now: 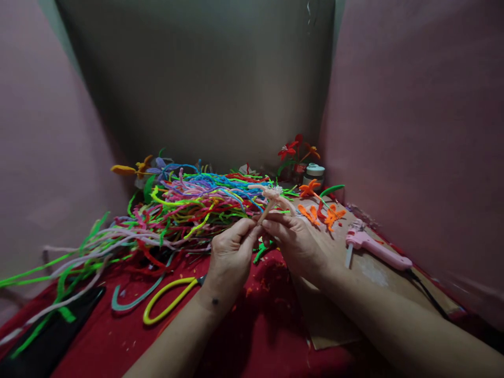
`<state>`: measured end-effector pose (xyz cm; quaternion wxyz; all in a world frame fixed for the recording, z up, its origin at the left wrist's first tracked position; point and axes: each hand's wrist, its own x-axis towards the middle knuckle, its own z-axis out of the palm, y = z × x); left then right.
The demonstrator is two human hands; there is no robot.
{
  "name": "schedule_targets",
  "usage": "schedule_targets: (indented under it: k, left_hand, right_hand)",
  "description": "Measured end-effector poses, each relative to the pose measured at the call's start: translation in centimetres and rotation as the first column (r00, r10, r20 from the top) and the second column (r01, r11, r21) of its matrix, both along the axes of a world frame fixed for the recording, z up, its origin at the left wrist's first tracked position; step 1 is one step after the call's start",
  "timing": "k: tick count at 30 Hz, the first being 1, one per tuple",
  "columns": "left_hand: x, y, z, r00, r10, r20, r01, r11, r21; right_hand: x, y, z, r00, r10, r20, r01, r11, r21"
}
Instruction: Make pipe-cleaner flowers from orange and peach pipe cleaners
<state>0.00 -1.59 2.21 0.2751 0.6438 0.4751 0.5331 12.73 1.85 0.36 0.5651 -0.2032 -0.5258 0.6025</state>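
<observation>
Both hands meet near the middle of the view around a pale peach pipe-cleaner flower with a whitish centre. My left hand pinches the lower end of its stem between thumb and finger. Touching it from the right, my right hand is closed on the same stem, thumb and fingertips together. The petals point up and outward above the fingertips. A green pipe-cleaner piece lies just beneath the hands, partly hidden by them.
Behind the hands spreads a heap of coloured pipe cleaners. Yellow-handled scissors lie left on the red cloth. At right, a pink glue gun and orange flower pieces rest on a brown board.
</observation>
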Motion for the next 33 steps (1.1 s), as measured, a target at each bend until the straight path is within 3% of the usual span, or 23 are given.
schedule_targets:
  k: [5, 10, 15, 18, 20, 23, 25, 30, 33]
  left_hand:
    - [0.2, -0.2, 0.4, 0.977, -0.072, 0.203, 0.104, 0.983, -0.152]
    - [0.1, 0.1, 0.6, 0.904, -0.157, 0.398, 0.268, 0.933, -0.242]
    - [-0.6, 0.5, 0.6, 0.78, -0.298, 0.55, 0.51, 0.813, -0.281]
    - [-0.8, 0.7, 0.6, 0.741, -0.331, 0.584, 0.582, 0.751, -0.312]
    - [-0.6, 0.6, 0.6, 0.794, -0.32, 0.516, 0.521, 0.796, -0.308]
    - [0.0, 0.4, 0.5, 0.936, -0.222, 0.273, 0.289, 0.927, -0.24]
    - [0.3, 0.3, 0.2, 0.984, -0.141, 0.112, 0.157, 0.976, -0.153]
    - [0.1, 0.3, -1.1, 0.965, 0.076, -0.251, -0.036, 0.986, 0.16]
    - [-0.2, 0.3, -1.4, 0.912, 0.158, -0.378, -0.055, 0.962, 0.268]
  right_hand:
    - [0.1, 0.1, 0.1, 1.0, 0.004, -0.015, -0.004, 1.0, 0.008]
    - [0.1, 0.4, -0.1, 0.994, 0.099, -0.054, -0.102, 0.994, -0.048]
    - [0.0, 0.6, 0.0, 0.97, 0.186, -0.153, -0.197, 0.978, -0.061]
    - [-0.1, 0.5, 0.2, 0.969, 0.148, -0.199, -0.163, 0.985, -0.06]
    - [-0.2, 0.5, 0.2, 0.979, 0.106, -0.174, -0.121, 0.99, -0.076]
    - [-0.1, 0.5, 0.3, 0.994, 0.039, -0.101, -0.048, 0.995, -0.086]
    - [-0.1, 0.4, 0.4, 0.998, -0.002, -0.058, -0.003, 0.996, -0.092]
    - [-0.3, 0.2, 0.4, 0.998, -0.004, -0.07, -0.006, 0.989, -0.146]
    - [-0.4, 0.0, 0.0, 0.995, 0.025, -0.097, -0.036, 0.992, -0.119]
